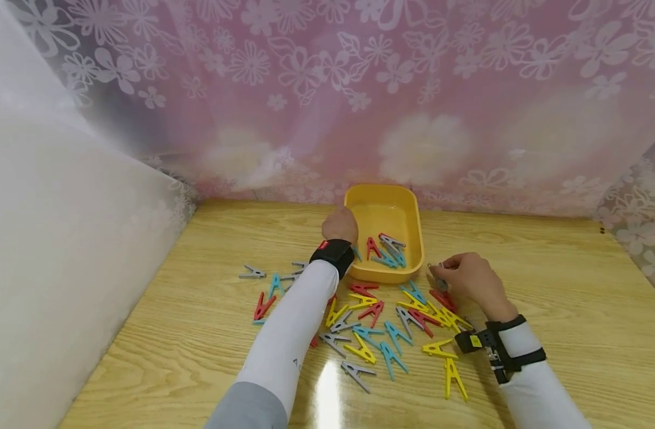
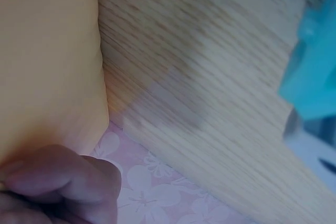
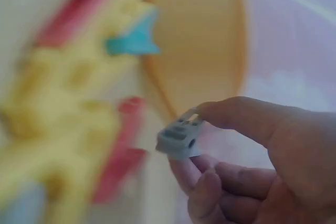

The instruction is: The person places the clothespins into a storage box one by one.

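My left hand [image 1: 340, 225] is at the left rim of a yellow plastic basin [image 1: 419, 238], its fingers curled at the rim. In the left wrist view the curled fingers [image 2: 68, 177] lie against the basin's wall [image 2: 47, 66]. Several clothespins, among them a red one [image 1: 372, 248], lie inside the basin's near end. Just right of the basin, my right hand [image 1: 474, 283] pinches a grey clothespin [image 3: 178, 141] between thumb and fingers, above the table. Below that hand lies a red clothespin [image 1: 444, 300].
Red, yellow, blue and grey clothespins are strewn over the wooden table [image 1: 574, 286] in front of the basin, including a yellow one [image 1: 453, 379] near the right wrist. A flowered pink curtain [image 1: 327, 119] hangs behind; a white sheet [image 1: 64, 238] borders the left.
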`<act>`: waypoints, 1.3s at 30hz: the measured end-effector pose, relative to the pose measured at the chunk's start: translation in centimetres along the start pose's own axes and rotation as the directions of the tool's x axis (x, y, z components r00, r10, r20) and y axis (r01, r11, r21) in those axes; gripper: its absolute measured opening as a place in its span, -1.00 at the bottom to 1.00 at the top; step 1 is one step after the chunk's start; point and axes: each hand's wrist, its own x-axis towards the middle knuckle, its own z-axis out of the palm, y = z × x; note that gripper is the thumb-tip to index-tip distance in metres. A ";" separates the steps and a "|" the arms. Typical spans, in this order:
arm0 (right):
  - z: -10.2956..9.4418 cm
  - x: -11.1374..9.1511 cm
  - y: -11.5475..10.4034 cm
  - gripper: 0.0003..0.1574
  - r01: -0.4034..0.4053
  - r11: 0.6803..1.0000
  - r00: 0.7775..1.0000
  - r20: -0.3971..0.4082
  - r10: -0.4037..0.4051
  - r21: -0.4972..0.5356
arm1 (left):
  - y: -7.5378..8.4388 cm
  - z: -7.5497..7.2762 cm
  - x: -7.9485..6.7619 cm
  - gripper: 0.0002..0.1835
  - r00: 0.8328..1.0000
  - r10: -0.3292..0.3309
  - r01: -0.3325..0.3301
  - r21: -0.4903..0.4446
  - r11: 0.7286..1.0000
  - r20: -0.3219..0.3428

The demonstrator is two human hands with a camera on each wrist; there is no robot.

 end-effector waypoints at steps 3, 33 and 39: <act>-1.6 -0.1 -0.5 -0.31 0.018 1.000 0.997 -0.078 -0.019 -0.005 | -0.1 0.0 0.1 -0.68 1.000 0.008 -0.008 -0.001 1.000 -0.007; -1.5 1.1 -3.0 -0.35 0.195 0.978 0.976 -0.116 -0.185 0.079 | 0.0 0.0 0.3 -0.69 1.000 -0.004 0.004 0.021 1.000 0.001; -1.9 -0.4 0.2 -0.33 0.161 0.984 0.984 -0.095 -0.153 0.076 | -0.2 0.2 0.4 -0.69 1.000 0.001 -0.001 0.019 1.000 0.003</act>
